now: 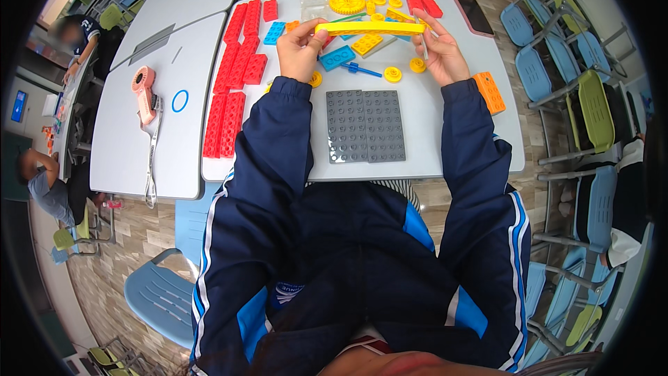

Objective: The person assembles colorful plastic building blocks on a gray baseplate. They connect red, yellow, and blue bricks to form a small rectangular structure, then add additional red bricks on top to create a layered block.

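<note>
A long yellow building beam (pixel 369 28) is held level above the table between my two hands. My left hand (pixel 300 49) pinches its left end, and my right hand (pixel 441 49) grips the right end. A thin grey rod (pixel 424 45) also shows at the fingers of my right hand. Below the beam lie a blue brick (pixel 337 58), a yellow studded brick (pixel 367 44), a blue shaft piece (pixel 362 70) and small yellow wheels (pixel 392 74). Nearer me lie two dark grey studded plates (pixel 365 127), side by side.
Red bricks (pixel 236 63) form rows at the left. A large yellow gear (pixel 347 3) lies at the back, a phone (pixel 472 12) at the back right. An orange brick (pixel 489 93) sits beside my right sleeve. A pink handheld device (pixel 144 90) with a strap rests on the left table.
</note>
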Demonstrator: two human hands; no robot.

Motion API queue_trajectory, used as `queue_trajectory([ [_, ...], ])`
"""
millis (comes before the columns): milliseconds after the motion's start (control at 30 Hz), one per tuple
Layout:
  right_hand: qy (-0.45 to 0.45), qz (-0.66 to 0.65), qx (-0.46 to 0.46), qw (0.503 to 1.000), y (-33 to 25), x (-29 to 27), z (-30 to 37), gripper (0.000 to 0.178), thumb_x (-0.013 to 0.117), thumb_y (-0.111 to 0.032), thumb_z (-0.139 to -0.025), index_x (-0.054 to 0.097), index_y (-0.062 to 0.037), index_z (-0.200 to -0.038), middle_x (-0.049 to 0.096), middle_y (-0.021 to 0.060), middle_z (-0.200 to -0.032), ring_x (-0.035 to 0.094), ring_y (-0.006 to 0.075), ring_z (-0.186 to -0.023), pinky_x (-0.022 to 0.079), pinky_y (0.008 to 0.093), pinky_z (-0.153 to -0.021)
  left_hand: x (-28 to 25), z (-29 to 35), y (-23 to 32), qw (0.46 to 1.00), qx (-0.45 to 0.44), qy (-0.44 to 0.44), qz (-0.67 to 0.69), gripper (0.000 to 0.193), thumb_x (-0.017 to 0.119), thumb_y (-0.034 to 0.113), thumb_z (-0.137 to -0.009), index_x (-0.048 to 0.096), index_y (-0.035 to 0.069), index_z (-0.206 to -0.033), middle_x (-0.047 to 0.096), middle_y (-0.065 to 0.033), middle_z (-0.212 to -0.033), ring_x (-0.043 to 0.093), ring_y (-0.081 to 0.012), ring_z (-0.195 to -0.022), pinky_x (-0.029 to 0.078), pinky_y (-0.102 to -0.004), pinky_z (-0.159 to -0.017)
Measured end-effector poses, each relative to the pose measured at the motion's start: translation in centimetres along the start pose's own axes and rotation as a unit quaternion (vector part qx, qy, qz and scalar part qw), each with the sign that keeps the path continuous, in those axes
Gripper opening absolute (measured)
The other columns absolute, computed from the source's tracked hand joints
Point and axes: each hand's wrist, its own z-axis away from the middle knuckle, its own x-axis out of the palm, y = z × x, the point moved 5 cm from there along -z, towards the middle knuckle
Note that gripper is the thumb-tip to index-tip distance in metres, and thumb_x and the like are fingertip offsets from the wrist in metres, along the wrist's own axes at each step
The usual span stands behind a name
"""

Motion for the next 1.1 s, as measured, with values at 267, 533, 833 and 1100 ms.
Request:
queue_trajectory([
  [267, -0.033, -0.098, -0.022, 0.994, -0.4, 0.3, -0.1, 0.054, 0.052, 0.001, -0.097, 0.037, -0.0069, -0.148, 0.046, 0.014, -0.141, 0.056, 0.0152, -0.096, 0.05, 0.0265, -0.077, 0.4, 0.0, -0.3, 0.999, 0.018, -0.018, -0.027, 0.023, 0.068, -0.001, -0.086, 0.072, 0.0, -0.108, 0.064, -0.001, -0.074, 0.051, -0.0054, -0.06, 0.043, -0.0213, -0.055],
  [533, -0.068, -0.023, -0.01, 0.997, -1.0, 2.6, 0.6, 0.062, 0.05, -0.002, -0.098, 0.029, -0.02, -0.153, 0.043, 0.0096, -0.146, 0.054, 0.0145, -0.09, 0.048, 0.0254, -0.065, 0.2, -0.1, -0.4, 1.0, 0.02, -0.011, -0.014, 0.024, 0.066, -0.004, -0.086, 0.072, 0.0, -0.109, 0.064, -0.0017, -0.075, 0.051, -0.0059, -0.059, 0.043, -0.0208, -0.054],
  [833, -0.031, -0.078, -0.015, 0.996, -1.1, 1.9, 0.4, 0.056, 0.05, -0.021, -0.101, 0.029, -0.0141, -0.152, 0.046, 0.0116, -0.142, 0.048, 0.0138, -0.079, 0.042, 0.0243, -0.064, 0.3, 0.3, 0.4, 0.997, 0.034, -0.016, -0.062, 0.026, 0.065, -0.006, -0.085, 0.073, 0.001, -0.108, 0.064, -0.0025, -0.075, 0.051, -0.006, -0.06, 0.044, -0.0211, -0.056],
  [1100, -0.001, -0.106, 0.039, 0.994, -0.6, 0.8, 0.0, 0.053, 0.049, -0.035, -0.103, 0.04, -0.0003, -0.143, 0.058, 0.011, -0.117, 0.045, 0.0138, -0.075, 0.041, 0.0259, -0.062, 0.2, 0.2, 0.4, 0.998, 0.045, -0.009, -0.049, 0.026, 0.065, -0.005, -0.085, 0.073, 0.002, -0.109, 0.063, -0.0015, -0.073, 0.05, -0.0059, -0.06, 0.042, -0.021, -0.056],
])
